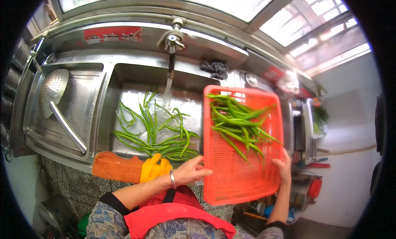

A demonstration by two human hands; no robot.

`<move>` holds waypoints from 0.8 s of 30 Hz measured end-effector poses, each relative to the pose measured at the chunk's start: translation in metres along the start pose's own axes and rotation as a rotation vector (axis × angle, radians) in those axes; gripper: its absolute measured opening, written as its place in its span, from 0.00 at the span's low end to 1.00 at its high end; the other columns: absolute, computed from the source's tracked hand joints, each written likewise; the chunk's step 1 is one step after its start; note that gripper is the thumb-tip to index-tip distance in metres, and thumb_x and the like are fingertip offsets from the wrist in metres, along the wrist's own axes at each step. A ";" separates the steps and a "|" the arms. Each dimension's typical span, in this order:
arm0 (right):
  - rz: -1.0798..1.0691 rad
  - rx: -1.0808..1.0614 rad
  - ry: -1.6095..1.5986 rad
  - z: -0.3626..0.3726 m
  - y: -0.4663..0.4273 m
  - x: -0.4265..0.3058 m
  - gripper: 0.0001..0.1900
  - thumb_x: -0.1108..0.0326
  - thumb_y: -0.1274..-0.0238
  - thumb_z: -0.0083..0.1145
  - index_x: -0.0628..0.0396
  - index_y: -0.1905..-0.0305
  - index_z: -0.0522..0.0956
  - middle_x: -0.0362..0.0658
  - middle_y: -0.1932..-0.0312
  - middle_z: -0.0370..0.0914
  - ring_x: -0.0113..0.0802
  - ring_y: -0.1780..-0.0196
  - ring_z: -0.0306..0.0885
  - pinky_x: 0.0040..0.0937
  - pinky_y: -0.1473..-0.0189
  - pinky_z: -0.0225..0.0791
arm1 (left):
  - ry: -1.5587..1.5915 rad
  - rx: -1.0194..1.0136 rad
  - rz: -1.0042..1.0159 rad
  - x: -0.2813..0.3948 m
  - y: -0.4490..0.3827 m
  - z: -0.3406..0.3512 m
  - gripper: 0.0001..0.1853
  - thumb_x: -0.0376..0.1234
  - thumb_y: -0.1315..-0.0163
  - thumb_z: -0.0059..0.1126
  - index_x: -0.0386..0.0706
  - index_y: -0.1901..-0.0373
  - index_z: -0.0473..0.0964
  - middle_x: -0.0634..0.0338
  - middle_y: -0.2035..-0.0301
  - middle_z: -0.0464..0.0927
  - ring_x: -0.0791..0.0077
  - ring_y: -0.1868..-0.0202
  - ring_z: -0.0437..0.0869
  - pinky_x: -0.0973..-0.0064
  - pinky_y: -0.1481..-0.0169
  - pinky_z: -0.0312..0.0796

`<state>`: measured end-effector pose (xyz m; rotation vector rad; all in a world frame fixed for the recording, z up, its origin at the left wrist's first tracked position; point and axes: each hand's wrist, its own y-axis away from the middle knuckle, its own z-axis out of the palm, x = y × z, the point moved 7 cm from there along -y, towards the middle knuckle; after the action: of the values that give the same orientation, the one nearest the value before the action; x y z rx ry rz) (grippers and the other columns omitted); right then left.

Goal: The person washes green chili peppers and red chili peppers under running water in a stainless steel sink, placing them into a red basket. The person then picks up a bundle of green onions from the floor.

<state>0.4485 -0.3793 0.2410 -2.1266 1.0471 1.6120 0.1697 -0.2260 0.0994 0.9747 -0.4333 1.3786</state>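
My left hand point(192, 170), with a metal bangle at the wrist, grips the left rim of a red plastic basket point(218, 189). My right hand point(282, 167) holds its right side, and the basket tilts over the counter beside the sink. Slender green pods point(239, 115), beans or long chillies, lie heaped in its upper part. More green pods point(151, 121) are spread wet over the bottom of the stainless steel sink point(106, 115). Water point(167, 92) runs from the faucet point(172, 41) onto them.
An orange and yellow glove point(123, 167) lies on the sink's front edge. A perforated skimmer point(55, 89) rests in the left basin. Behind the sink sits a dark mesh scrubber point(214, 69). At far right, a white container point(309, 117) holds leafy greens.
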 end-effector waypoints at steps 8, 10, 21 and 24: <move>0.086 -0.391 0.221 -0.003 -0.141 0.031 0.27 0.78 0.52 0.61 0.62 0.42 0.72 0.39 0.58 0.79 0.25 0.58 0.77 0.25 0.55 0.71 | 0.182 0.069 -0.310 -0.026 -0.041 0.029 0.26 0.50 0.35 0.52 0.41 0.44 0.68 0.55 0.57 0.81 0.67 0.66 0.86 0.73 0.67 0.78; 0.040 -0.427 0.364 0.001 -0.181 0.037 0.24 0.78 0.51 0.61 0.61 0.45 0.73 0.39 0.59 0.80 0.25 0.58 0.76 0.26 0.55 0.70 | 0.102 0.082 -0.327 -0.037 -0.059 0.047 0.25 0.50 0.35 0.51 0.39 0.47 0.72 0.56 0.58 0.81 0.70 0.62 0.85 0.76 0.64 0.77; -0.380 -0.121 0.458 -0.018 -0.287 0.065 0.23 0.77 0.49 0.62 0.58 0.45 0.76 0.41 0.57 0.82 0.26 0.55 0.78 0.25 0.50 0.69 | -0.669 0.458 -0.167 0.010 -0.036 -0.084 0.16 0.41 0.37 0.55 0.34 0.63 0.78 0.54 0.73 0.82 0.70 0.72 0.84 0.71 0.64 0.77; -0.464 -0.057 0.602 -0.010 -0.286 0.054 0.24 0.76 0.49 0.62 0.58 0.43 0.75 0.48 0.52 0.80 0.33 0.50 0.78 0.30 0.46 0.68 | -1.087 1.035 -0.236 0.012 0.015 -0.216 0.25 0.42 0.47 0.65 0.40 0.51 0.73 0.46 0.60 0.79 0.56 0.57 0.80 0.64 0.53 0.73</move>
<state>0.6577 -0.2055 0.1368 -2.7118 0.5657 0.8152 0.0984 -0.0513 -0.0079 2.5515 -0.3431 0.6812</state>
